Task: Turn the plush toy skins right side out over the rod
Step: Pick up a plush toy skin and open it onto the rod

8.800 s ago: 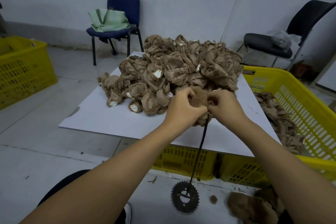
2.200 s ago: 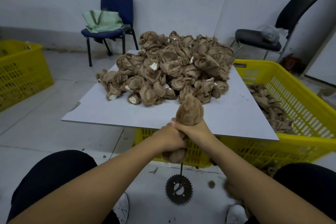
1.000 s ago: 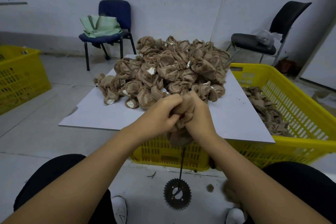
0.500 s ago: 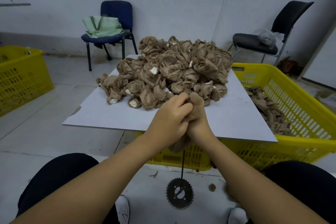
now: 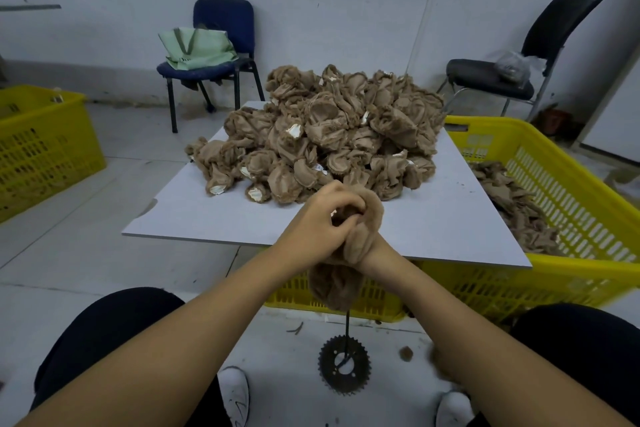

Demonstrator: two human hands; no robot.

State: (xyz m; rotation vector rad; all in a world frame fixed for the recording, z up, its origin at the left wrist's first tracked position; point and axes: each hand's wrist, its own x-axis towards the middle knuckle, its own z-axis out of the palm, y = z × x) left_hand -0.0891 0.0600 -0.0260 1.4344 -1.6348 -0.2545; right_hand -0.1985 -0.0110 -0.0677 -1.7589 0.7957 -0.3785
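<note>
Both grips bunch skin [image 5: 349,246] at frame centre: left hand [image 5: 320,222] curls over it, right hand [image 5: 372,246] mostly wrapped beneath. Fur now faces out; skin rides higher on rod [image 5: 346,329] than a second ago, nearly turned.

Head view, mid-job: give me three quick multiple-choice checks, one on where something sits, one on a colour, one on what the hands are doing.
1. Where does the heap of unturned tan plush skins lie?
A. on the white board tabletop
B. on the blue chair
C. on the floor

2. What colour is the slatted plastic crate to the right of the board?
A. green
B. yellow
C. black

3. What are the left hand and right hand doing?
A. resting apart on the board
B. lifting the crate
C. both gripping one tan fuzzy plush skin above the thin black rod

Answers: 1 A, the heap covers the board's far half; 2 B, its walls are yellow; 3 C, fingers curl round the skin.
</note>
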